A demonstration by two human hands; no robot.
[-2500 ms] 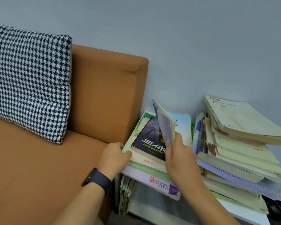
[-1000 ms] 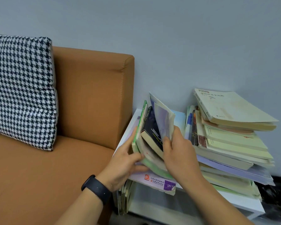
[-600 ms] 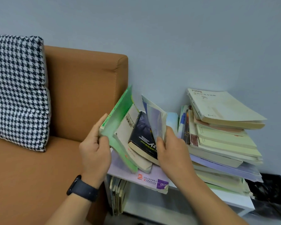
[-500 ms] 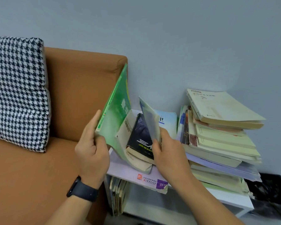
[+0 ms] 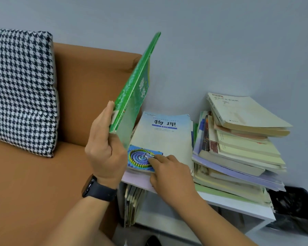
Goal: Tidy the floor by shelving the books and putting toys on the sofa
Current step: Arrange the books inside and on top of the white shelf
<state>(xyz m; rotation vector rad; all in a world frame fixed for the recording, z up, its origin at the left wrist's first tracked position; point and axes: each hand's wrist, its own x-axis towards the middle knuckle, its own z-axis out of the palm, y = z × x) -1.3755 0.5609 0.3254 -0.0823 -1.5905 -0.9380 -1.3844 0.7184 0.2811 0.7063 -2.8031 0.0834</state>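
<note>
Your left grip [image 5: 105,148] pinches the green book [image 5: 133,93] upright above the shelf [image 5: 238,205]; your right grip [image 5: 169,173], fingers loosely bent, presses the physics book [image 5: 164,139] flat. The leaning stack [image 5: 238,144] beside it risks sliding if you nudge it.

Home living room: orange sofa [image 5: 78,96], houndstooth cushion [image 5: 20,89], book-piled shelf [image 5: 238,205].

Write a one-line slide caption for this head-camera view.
Left hand holds a green book upright while right hand rests on a pale blue book lying on the white shelf.
</note>
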